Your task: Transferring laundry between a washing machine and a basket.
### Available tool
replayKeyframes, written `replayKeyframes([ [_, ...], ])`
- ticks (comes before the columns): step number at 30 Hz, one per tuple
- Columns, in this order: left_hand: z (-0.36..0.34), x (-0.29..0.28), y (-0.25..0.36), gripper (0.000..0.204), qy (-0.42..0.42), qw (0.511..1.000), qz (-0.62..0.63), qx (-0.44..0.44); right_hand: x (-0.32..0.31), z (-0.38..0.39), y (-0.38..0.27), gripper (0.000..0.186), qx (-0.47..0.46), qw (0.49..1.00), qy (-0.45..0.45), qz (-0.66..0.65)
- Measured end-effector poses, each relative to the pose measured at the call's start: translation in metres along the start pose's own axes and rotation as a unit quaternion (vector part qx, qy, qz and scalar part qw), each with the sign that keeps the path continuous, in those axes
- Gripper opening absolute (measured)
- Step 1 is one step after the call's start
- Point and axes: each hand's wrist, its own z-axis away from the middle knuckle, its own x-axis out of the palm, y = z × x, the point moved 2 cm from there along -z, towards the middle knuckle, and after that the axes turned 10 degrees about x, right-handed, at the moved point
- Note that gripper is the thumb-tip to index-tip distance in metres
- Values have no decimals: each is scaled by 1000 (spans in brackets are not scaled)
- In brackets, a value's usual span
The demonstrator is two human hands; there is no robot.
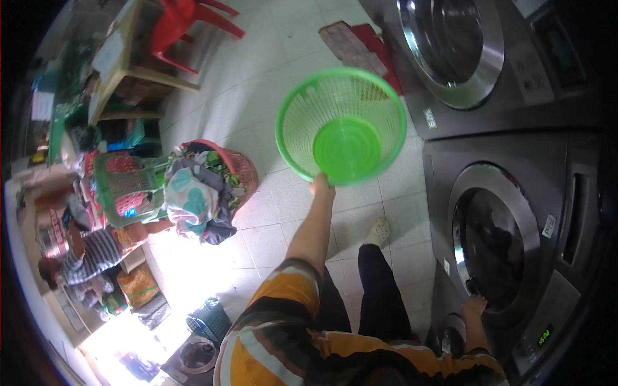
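My left hand point(322, 185) is closed around the near rim of a green plastic laundry basket point(347, 151), held out over the tiled floor. I look down into the basket and see its bare, solid round bottom and slotted walls. Over on the right, my right hand point(475, 305) is at the lower left edge of a front-loading washing machine's round door point(460, 260), its fingers closed at the dark door handle point(472, 285). That door looks shut, with dark laundry point(492, 238) behind the glass.
A second front-loading machine point(479, 83) stands farther off. Left of me, a red basket point(241, 174) overflows with clothes beside a green plastic chair point(129, 190), where a person in a striped shirt point(96, 254) sits. Beyond are a table point(125, 71), a red chair point(174, 29) and mats point(360, 48).
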Motion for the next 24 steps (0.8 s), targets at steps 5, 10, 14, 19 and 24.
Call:
replayKeyframes([
  [5,34,-160,17,48,39,998,-40,-10,-44,19,9,53,-57,996,-31,58],
  [10,107,-272,53,53,116,988,-93,44,-47,14,21,52,-88,982,-146,76],
  [14,132,-327,93,47,152,965,-192,90,30,-38,21,37,-77,992,25,100],
  [19,154,-389,137,41,167,945,-242,141,-7,19,-8,31,-100,986,89,94],
  [24,151,-468,153,45,179,864,-380,277,-35,123,-120,26,-161,958,231,60],
])
